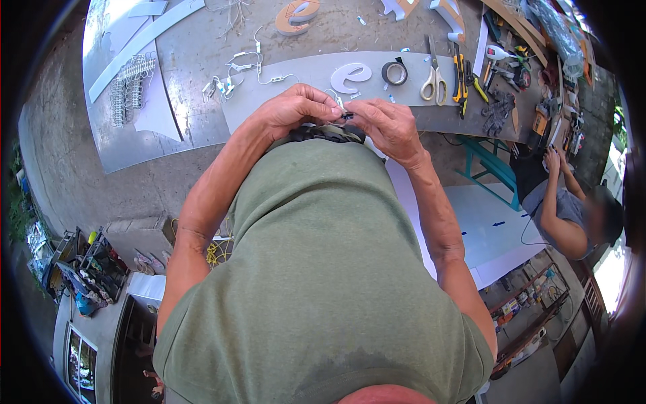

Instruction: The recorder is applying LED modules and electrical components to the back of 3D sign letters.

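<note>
My left hand (304, 109) and my right hand (389, 128) meet at the near table edge, fingers of both closed in a pinch. Between the fingertips show a thin pale wire (340, 102) and a small black piece (347, 116), too small to name. Just beyond them a white letter-shaped piece (350, 79) lies on a grey sheet (296, 71). To its right is a roll of black tape (394, 73). A string of white LED modules (259, 62) on wires trails off to the left.
Scissors (433, 79), yellow-black cutters (460, 79) and a dark glove (498, 113) lie to the right. More wired modules (134, 84) are piled at left. A teal stool (486, 168) stands under the table's right part. Another person (565, 209) works at far right.
</note>
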`<action>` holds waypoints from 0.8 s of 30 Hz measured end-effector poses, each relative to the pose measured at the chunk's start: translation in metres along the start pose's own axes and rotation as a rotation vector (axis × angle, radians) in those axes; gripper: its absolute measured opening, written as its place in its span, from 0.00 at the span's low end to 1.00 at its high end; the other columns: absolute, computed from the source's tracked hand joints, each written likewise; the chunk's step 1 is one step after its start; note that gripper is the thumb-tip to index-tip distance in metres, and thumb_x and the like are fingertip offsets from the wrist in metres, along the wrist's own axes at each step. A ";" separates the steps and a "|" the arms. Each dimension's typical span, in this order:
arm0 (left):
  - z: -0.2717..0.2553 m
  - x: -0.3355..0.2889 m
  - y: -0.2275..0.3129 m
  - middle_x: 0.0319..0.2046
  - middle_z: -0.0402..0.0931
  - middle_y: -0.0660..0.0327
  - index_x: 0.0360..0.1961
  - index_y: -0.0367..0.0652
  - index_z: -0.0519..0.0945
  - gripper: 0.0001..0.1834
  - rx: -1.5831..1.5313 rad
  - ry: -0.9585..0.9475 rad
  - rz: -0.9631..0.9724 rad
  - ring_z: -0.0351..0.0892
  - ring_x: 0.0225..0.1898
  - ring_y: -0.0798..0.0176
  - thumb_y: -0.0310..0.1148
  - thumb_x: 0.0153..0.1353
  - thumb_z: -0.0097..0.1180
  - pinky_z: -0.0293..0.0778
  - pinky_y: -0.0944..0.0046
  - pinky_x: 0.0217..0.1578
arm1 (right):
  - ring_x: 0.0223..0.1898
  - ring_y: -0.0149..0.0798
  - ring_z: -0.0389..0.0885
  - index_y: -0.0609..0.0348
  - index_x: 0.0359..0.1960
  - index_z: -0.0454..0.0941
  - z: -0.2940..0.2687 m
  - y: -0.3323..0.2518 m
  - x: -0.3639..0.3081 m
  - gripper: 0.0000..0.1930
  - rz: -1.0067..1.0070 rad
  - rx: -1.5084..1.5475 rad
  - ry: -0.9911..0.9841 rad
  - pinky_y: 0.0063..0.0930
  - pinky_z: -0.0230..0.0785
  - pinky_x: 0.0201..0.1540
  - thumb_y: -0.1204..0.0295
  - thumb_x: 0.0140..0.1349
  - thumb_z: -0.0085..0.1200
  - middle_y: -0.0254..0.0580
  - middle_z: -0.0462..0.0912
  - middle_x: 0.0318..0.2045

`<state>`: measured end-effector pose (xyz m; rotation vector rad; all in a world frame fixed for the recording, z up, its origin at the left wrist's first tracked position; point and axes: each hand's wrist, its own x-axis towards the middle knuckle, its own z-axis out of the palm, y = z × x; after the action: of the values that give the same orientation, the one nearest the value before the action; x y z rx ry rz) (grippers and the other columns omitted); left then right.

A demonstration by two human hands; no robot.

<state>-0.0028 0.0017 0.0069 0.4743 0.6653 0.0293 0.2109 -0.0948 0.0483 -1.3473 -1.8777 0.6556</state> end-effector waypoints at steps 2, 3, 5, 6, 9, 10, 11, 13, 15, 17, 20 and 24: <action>-0.001 0.000 0.000 0.34 0.87 0.58 0.38 0.34 0.87 0.08 0.010 0.006 -0.011 0.83 0.35 0.67 0.26 0.58 0.68 0.77 0.69 0.42 | 0.30 0.38 0.86 0.57 0.40 0.85 -0.001 0.003 -0.001 0.12 -0.063 -0.031 -0.026 0.31 0.78 0.30 0.79 0.52 0.67 0.39 0.86 0.33; 0.000 0.000 0.001 0.34 0.87 0.58 0.38 0.34 0.87 0.08 0.010 0.006 -0.011 0.83 0.35 0.67 0.26 0.58 0.68 0.77 0.69 0.42 | 0.30 0.38 0.86 0.57 0.40 0.85 -0.001 0.004 -0.002 0.12 -0.063 -0.031 -0.026 0.31 0.78 0.30 0.79 0.52 0.67 0.39 0.86 0.33; 0.002 -0.001 0.002 0.33 0.87 0.59 0.37 0.34 0.88 0.08 0.040 0.002 0.008 0.83 0.35 0.68 0.26 0.58 0.69 0.77 0.70 0.41 | 0.30 0.38 0.86 0.58 0.39 0.85 -0.001 0.006 -0.003 0.11 -0.084 -0.039 -0.011 0.31 0.78 0.31 0.79 0.52 0.68 0.39 0.86 0.33; 0.003 -0.002 0.002 0.33 0.87 0.59 0.37 0.34 0.88 0.08 0.040 0.003 0.007 0.83 0.35 0.68 0.26 0.58 0.69 0.77 0.70 0.41 | 0.30 0.38 0.86 0.58 0.39 0.85 -0.001 0.005 -0.003 0.11 -0.083 -0.037 -0.011 0.31 0.78 0.31 0.79 0.52 0.68 0.39 0.86 0.33; 0.006 -0.004 0.002 0.32 0.87 0.60 0.36 0.35 0.88 0.08 0.098 0.022 0.063 0.82 0.34 0.69 0.27 0.57 0.70 0.76 0.70 0.40 | 0.31 0.39 0.86 0.58 0.39 0.85 0.001 0.002 -0.001 0.11 -0.064 -0.002 0.007 0.30 0.79 0.31 0.79 0.53 0.68 0.39 0.86 0.33; 0.007 -0.005 0.003 0.31 0.87 0.61 0.36 0.35 0.89 0.08 0.193 0.051 0.113 0.81 0.33 0.69 0.28 0.57 0.70 0.75 0.70 0.39 | 0.31 0.38 0.86 0.58 0.39 0.86 0.002 0.001 -0.002 0.10 -0.029 0.020 0.017 0.29 0.79 0.31 0.79 0.54 0.68 0.40 0.86 0.32; 0.009 -0.006 0.003 0.31 0.86 0.61 0.36 0.36 0.89 0.08 0.287 0.080 0.163 0.80 0.32 0.70 0.29 0.57 0.71 0.74 0.70 0.38 | 0.30 0.38 0.86 0.58 0.39 0.86 0.003 0.000 -0.002 0.10 0.006 0.042 0.026 0.29 0.79 0.31 0.79 0.54 0.68 0.40 0.86 0.32; 0.012 -0.008 0.004 0.30 0.86 0.61 0.36 0.36 0.89 0.09 0.342 0.102 0.192 0.79 0.32 0.70 0.30 0.57 0.71 0.73 0.69 0.38 | 0.30 0.36 0.86 0.58 0.39 0.87 0.006 -0.001 -0.005 0.09 0.078 0.085 0.039 0.28 0.79 0.31 0.79 0.55 0.68 0.40 0.87 0.32; 0.014 -0.010 0.005 0.30 0.86 0.61 0.36 0.36 0.90 0.09 0.397 0.123 0.220 0.78 0.33 0.70 0.31 0.58 0.71 0.72 0.68 0.37 | 0.30 0.35 0.86 0.59 0.39 0.87 0.008 -0.005 -0.006 0.08 0.150 0.129 0.051 0.27 0.78 0.31 0.79 0.56 0.68 0.40 0.87 0.31; 0.017 -0.012 0.005 0.30 0.86 0.60 0.36 0.38 0.90 0.08 0.709 0.195 0.454 0.78 0.33 0.69 0.30 0.57 0.70 0.73 0.65 0.37 | 0.29 0.30 0.84 0.60 0.38 0.88 0.007 -0.010 -0.005 0.07 0.334 0.240 0.037 0.24 0.77 0.31 0.78 0.57 0.67 0.39 0.87 0.31; 0.019 -0.013 0.005 0.26 0.83 0.63 0.36 0.41 0.90 0.08 0.802 0.203 0.607 0.77 0.35 0.67 0.28 0.54 0.71 0.72 0.64 0.39 | 0.28 0.27 0.83 0.60 0.38 0.88 0.009 -0.008 -0.006 0.07 0.403 0.315 0.060 0.22 0.75 0.30 0.76 0.58 0.67 0.37 0.88 0.31; 0.026 -0.014 0.004 0.26 0.83 0.62 0.36 0.43 0.91 0.08 0.942 0.243 0.715 0.77 0.34 0.65 0.27 0.54 0.71 0.72 0.63 0.38 | 0.27 0.25 0.82 0.60 0.38 0.88 0.010 -0.008 -0.010 0.06 0.524 0.404 0.065 0.21 0.74 0.30 0.74 0.59 0.67 0.36 0.88 0.30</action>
<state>0.0015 -0.0076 0.0347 1.6226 0.6922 0.4692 0.2003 -0.1073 0.0457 -1.5617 -1.2438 1.1649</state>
